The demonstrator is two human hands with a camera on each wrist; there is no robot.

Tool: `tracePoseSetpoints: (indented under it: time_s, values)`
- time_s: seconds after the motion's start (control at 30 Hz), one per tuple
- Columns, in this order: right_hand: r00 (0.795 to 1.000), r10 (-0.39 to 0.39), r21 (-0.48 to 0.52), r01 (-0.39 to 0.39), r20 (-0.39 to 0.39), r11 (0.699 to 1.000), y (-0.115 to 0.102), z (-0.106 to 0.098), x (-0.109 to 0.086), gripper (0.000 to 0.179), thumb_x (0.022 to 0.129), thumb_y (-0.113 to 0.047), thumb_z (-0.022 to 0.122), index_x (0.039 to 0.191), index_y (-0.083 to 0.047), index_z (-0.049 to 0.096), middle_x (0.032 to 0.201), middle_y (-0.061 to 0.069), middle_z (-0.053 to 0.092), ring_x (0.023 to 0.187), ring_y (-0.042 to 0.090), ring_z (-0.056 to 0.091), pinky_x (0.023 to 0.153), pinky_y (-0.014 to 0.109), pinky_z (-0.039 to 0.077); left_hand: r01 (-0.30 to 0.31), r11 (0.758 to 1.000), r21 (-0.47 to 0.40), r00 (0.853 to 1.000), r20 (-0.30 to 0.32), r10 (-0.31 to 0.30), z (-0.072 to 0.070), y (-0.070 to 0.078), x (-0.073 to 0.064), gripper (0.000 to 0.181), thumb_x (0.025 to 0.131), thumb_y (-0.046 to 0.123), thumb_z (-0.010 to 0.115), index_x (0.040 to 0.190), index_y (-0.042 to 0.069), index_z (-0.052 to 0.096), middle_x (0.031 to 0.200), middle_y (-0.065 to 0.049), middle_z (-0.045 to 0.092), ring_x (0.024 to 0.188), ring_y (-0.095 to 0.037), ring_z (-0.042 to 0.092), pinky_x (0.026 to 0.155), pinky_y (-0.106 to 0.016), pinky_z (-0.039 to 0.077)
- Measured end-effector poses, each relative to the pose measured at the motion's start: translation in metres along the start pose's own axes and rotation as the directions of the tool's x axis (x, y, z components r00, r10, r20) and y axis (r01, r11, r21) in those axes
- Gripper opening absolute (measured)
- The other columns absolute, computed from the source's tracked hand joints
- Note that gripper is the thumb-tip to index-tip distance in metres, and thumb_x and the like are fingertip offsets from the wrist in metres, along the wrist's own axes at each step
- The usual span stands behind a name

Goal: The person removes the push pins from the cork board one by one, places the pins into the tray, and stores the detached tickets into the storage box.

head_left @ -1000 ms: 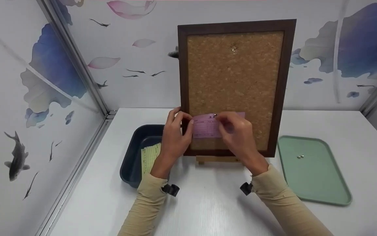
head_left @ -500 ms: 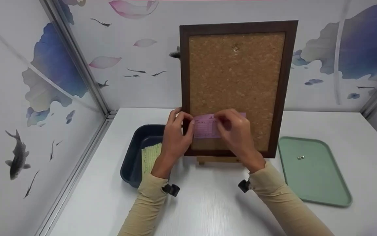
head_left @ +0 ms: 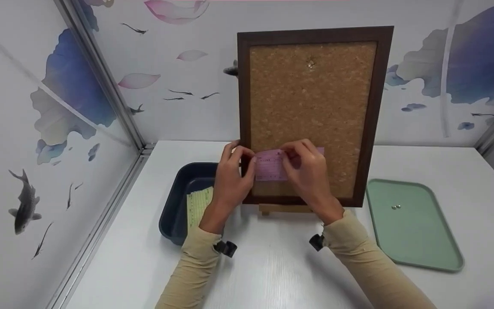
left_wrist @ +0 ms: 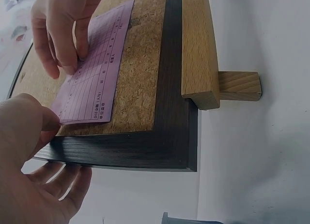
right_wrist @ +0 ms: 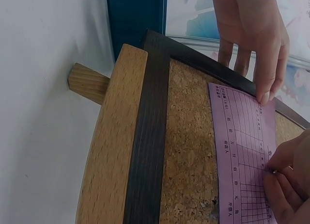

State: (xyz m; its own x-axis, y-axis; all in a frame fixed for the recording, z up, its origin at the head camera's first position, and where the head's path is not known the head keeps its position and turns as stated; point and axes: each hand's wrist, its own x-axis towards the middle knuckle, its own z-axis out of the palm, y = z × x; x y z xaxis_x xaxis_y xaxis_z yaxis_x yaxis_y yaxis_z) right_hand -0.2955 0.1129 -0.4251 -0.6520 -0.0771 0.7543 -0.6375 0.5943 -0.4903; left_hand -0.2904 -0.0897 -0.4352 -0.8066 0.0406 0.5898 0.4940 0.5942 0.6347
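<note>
A printed pink receipt slip (head_left: 269, 166) lies against the lower part of a cork board (head_left: 311, 103) in a dark wooden frame. My left hand (head_left: 233, 175) holds the slip's left edge with thumb and index finger at the frame's left side; its other fingers reach behind the frame in the left wrist view. Near the slip's upper edge, my right hand (head_left: 309, 174) pinches a small silver push pin (right_wrist: 272, 171) between thumb and fingertips, against the paper. Most of the pin is hidden by the fingers, and the right hand covers much of the slip's right part.
A wooden easel (head_left: 285, 209) supports the board on the white table. Left of it, a dark blue bin (head_left: 170, 214) contains yellow-green printed slips (head_left: 198, 204). On the right is a green tray (head_left: 418, 236) bearing small silver pins (head_left: 395, 207). Patterned panels stand behind and left.
My right hand has shifted slightly left along the slip's upper edge, and the pin that showed past its fingertips is now mostly covered. My left hand keeps its hold.
</note>
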Motion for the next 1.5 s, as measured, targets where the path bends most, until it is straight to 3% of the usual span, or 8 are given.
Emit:
tracePoseSetpoints:
  time_s: [0.3,0.67,1.13,1.5]
  values:
    - [1.0,-0.005,0.0,0.005,-0.015,1.0,0.001,-0.0009,-0.0013,0.01,0.098,-0.001,0.075,0.109,-0.003,0.075,0.105,0.011,0.073,0.09,0.017,0.072,0.08,0.033,0.064,-0.002,1.0,0.009,1.0,0.0,0.002,0.0,-0.001,0.0002,0.013,0.108,0.022,0.067,0.114,0.011,0.071,0.149,-0.013,0.059,0.139,-0.025,0.061,0.111,-0.039,0.057]
    - [0.999,-0.007,-0.083,0.003,-0.048,0.997,-0.003,-0.0031,-0.0038,0.01,0.099,-0.008,0.076,0.109,-0.005,0.076,0.104,0.011,0.075,0.089,0.02,0.074,0.081,0.036,0.065,-0.004,1.0,0.007,1.0,-0.003,0.004,0.0004,-0.0016,0.0006,0.013,0.107,0.021,0.069,0.114,0.011,0.072,0.149,-0.014,0.059,0.142,-0.026,0.06,0.112,-0.038,0.056]
    - [0.999,-0.044,-0.141,0.041,-0.018,0.989,-0.0044,-0.0001,-0.006,0.014,0.099,-0.007,0.078,0.112,-0.005,0.075,0.108,0.01,0.075,0.1,0.022,0.073,0.089,0.036,0.065,0.003,1.0,0.005,1.0,0.0,-0.003,0.0007,-0.0029,0.0,0.012,0.108,0.022,0.068,0.113,0.012,0.071,0.147,-0.013,0.06,0.14,-0.024,0.061,0.112,-0.038,0.056]
    - [0.998,-0.061,-0.099,0.058,-0.029,0.993,-0.0039,-0.0009,-0.0067,0.016,0.097,-0.001,0.078,0.112,-0.006,0.076,0.108,0.009,0.075,0.101,0.021,0.072,0.09,0.037,0.065,-0.001,1.0,0.002,1.0,0.005,0.001,0.0,-0.0011,0.0009,0.011,0.107,0.021,0.069,0.113,0.011,0.072,0.146,-0.012,0.061,0.135,-0.023,0.064,0.107,-0.036,0.059]
